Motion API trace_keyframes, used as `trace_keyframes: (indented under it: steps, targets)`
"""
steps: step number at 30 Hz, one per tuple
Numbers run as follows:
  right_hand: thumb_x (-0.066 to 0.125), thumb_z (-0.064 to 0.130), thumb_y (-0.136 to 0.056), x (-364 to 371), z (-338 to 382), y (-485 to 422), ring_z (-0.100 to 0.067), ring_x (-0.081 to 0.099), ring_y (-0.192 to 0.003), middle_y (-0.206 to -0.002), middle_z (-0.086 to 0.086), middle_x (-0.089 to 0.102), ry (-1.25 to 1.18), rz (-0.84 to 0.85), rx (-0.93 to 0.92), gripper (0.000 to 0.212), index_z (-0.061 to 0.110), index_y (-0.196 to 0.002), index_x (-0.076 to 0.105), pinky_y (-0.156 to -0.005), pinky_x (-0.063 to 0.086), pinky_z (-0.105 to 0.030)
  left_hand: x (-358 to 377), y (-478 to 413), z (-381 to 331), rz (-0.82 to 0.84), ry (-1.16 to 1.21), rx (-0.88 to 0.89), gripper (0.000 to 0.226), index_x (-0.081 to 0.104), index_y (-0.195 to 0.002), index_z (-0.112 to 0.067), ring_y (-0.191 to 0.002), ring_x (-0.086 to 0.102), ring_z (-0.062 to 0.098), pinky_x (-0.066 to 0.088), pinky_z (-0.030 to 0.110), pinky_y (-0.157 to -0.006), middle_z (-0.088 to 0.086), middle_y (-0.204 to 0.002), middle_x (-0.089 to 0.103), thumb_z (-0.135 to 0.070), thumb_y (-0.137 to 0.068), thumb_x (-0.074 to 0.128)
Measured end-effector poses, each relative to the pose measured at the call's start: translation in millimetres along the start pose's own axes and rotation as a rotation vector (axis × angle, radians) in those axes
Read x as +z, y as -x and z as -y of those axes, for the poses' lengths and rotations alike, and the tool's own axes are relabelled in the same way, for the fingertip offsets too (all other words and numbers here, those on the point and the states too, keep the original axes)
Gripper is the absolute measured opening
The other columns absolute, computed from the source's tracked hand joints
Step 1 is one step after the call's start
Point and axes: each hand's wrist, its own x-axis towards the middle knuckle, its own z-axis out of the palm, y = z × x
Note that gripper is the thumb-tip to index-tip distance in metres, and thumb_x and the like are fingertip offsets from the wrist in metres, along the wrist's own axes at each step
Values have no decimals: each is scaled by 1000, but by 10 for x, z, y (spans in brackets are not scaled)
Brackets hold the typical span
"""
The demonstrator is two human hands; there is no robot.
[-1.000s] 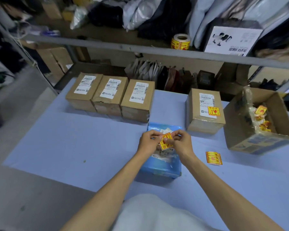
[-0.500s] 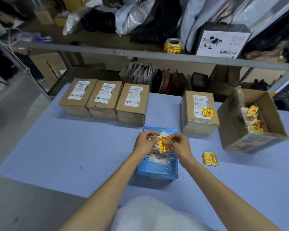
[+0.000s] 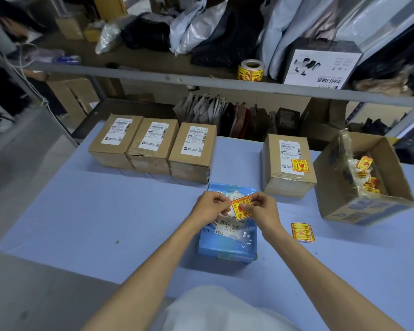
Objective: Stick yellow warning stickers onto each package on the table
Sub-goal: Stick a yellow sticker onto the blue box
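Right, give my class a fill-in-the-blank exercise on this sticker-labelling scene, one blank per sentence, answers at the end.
1. The left hand and right hand pinch a yellow sticker above the ____ package.
2. The row of brown boxes at far left holds ____ boxes.
3. The lone brown box already carries ____ yellow sticker.
4. The sticker roll stands on the ____.
Answers: blue; three; one; shelf.

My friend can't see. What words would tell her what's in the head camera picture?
A left hand and a right hand pinch a yellow and red warning sticker above a blue plastic-wrapped package on a pale blue table. Behind, three brown cardboard boxes have no yellow sticker; a fourth brown box to the right has one.
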Motion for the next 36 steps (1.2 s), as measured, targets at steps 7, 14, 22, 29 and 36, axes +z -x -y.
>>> trace_keyframes:
  steps: [7, 14, 22, 29, 36]
  targets:
    - [64, -7, -84, -29, 68, -4, -20, 67, -74, -79, -5, 66, 67, 94, -14, 18, 7, -79, 53, -63, 55, -26, -57, 42, -22, 50, -68, 22, 6, 69, -83, -12, -64, 65, 11, 47, 19, -54, 5, -78, 71, -16, -86, 65]
    - [70, -5, -80, -73, 146, -34, -22, 69, -78, -82, -8, 69, 20, 107, 0, 17, 7, -87, 60, -58, 53, -23, -118, 88, -23, 142, -69, 49, 9, 69, -80, -7, -58, 62, 9, 46, 14, -51, 7, -74, 69, -13, -87, 66]
    - [78, 12, -76, -86, 89, -56, -15, 58, -87, -96, 3, 62, 362, -29, -309, 25, 17, -94, 62, -69, 47, -23, -127, 112, -31, 104, 47, 41, 9, 69, -87, -2, -55, 62, 7, 44, 16, -48, 8, -72, 67, -9, -87, 64]
    - [72, 19, -84, -61, 75, 16, -11, 51, -92, -97, 2, 59, 688, -14, -640, 7, 17, -90, 70, -77, 43, -25, -124, 104, -33, 65, 104, 33, 7, 69, -87, -5, -57, 62, 8, 45, 15, -49, 7, -74, 68, -8, -88, 63]
    - [69, 17, -85, -7, 36, 49, -14, 64, -78, -89, 3, 68, 635, 124, -600, 7, 16, -91, 72, -74, 55, -35, -103, 108, -53, 59, 138, 40, 9, 68, -81, -8, -58, 62, 9, 45, 15, -52, 5, -72, 68, -9, -88, 63]
